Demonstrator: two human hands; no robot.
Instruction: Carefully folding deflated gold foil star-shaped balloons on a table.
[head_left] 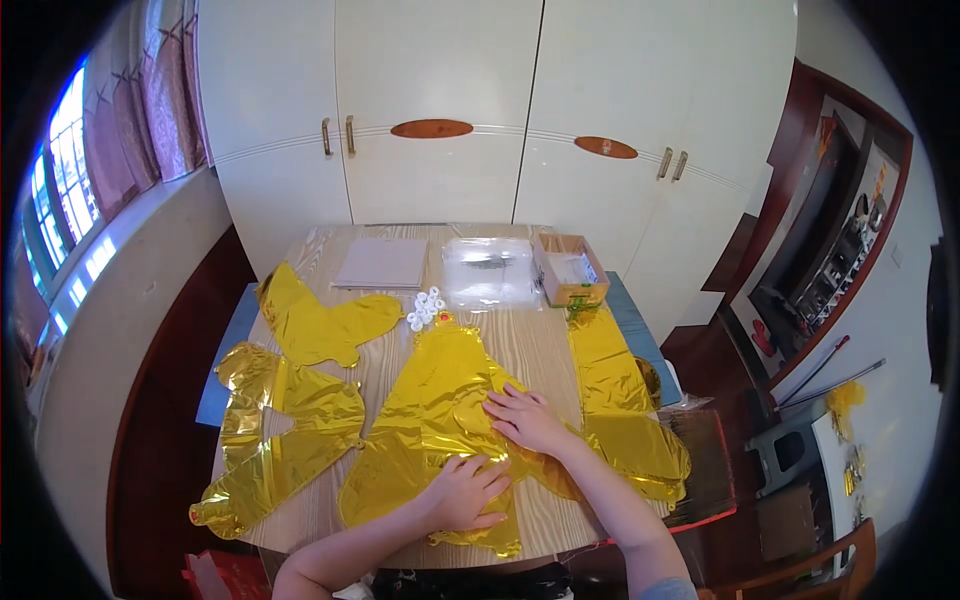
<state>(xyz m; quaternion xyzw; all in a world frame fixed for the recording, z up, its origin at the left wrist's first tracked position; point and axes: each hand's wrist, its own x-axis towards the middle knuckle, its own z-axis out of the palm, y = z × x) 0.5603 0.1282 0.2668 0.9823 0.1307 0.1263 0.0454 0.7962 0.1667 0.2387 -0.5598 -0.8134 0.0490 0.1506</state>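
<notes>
A large deflated gold foil balloon lies flat in the middle of the wooden table, creased and shiny. My left hand rests on its near part, fingers spread and slightly bent. A little farther off and to the right, my right hand lies on the same balloon with fingers stretched out. More flat gold foil balloons surround it: one at the far left, one at the near left, and foil along the right side. Beyond the middle balloon sits a cluster of small white rolls.
At the table's back are a pale flat stack, clear plastic packaging and an open cardboard box. White cabinets stand behind. A grey stool and wooden chair are at right, a red bag below left.
</notes>
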